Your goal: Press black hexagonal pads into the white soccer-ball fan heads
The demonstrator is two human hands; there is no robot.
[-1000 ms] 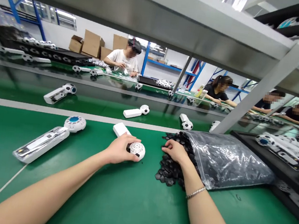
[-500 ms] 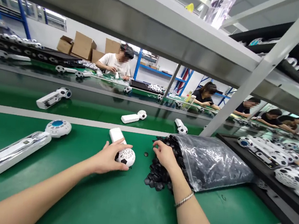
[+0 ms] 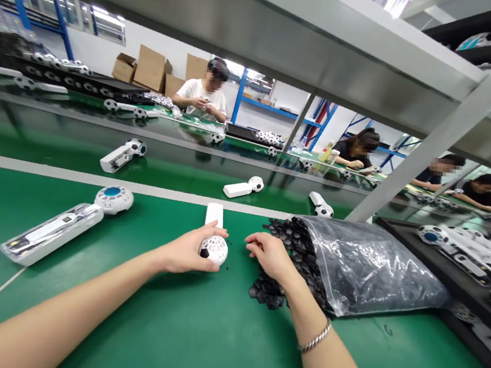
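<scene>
My left hand (image 3: 187, 250) grips the round, football-patterned head of a white handheld device (image 3: 214, 250), thumb in front and fingers behind. The device lies on the green bench, its plain white handle pointing away from me. Close to its right, my right hand (image 3: 270, 255) hovers with thumb and fingertips pinched together; what they hold, if anything, is too small to make out. Behind that hand, loose black plastic pieces (image 3: 270, 293) spill from a clear plastic bag (image 3: 374, 267).
To the left lies a larger white device (image 3: 56, 231) with a blue disc on its head. Beyond the pale strip, similar devices (image 3: 244, 187) lie on a green surface. A black tray (image 3: 405, 241) of football-patterned parts stands right, beside a slanted metal post (image 3: 438, 125). Several people work opposite.
My right hand has drawn left, away from the black pieces toward the device. The device's handle now points straighter away from me. A loose black piece between the hands no longer shows. The view has shifted.
</scene>
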